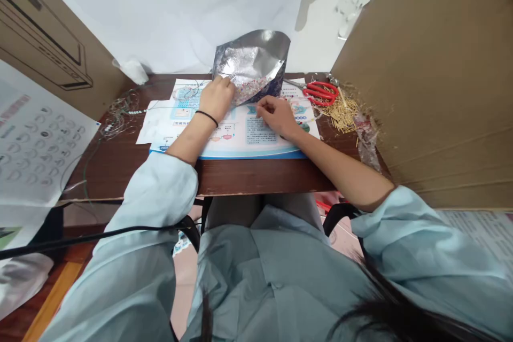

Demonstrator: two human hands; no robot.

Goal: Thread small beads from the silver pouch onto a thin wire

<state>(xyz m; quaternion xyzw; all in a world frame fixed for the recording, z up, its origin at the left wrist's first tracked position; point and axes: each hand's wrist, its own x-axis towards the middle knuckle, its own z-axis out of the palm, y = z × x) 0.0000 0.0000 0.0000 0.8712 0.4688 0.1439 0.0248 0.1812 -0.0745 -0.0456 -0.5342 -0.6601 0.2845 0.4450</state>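
Observation:
A silvery foil bag [256,56] stands open toward me, with many tiny mixed-colour beads [252,88] in its lower part. My left hand [217,97] is at the bag's left front edge with its fingers bent inward; what they hold, if anything, is hidden. Just right of the bag's mouth, my right hand [277,116] has thumb and forefinger pinched together on something too small to make out. Thin clear thread with white beads [137,112] runs over the paper toward my left hand. Under both hands lies a printed sheet [224,141].
Red-handled scissors [321,93] lie right of the bag, beside a heap of gold-coloured pins [340,112] and a crumpled clear plastic bag [366,136]. Tangled clear thread [120,112] is at the left. Cardboard walls [433,80] flank the brown table [256,176].

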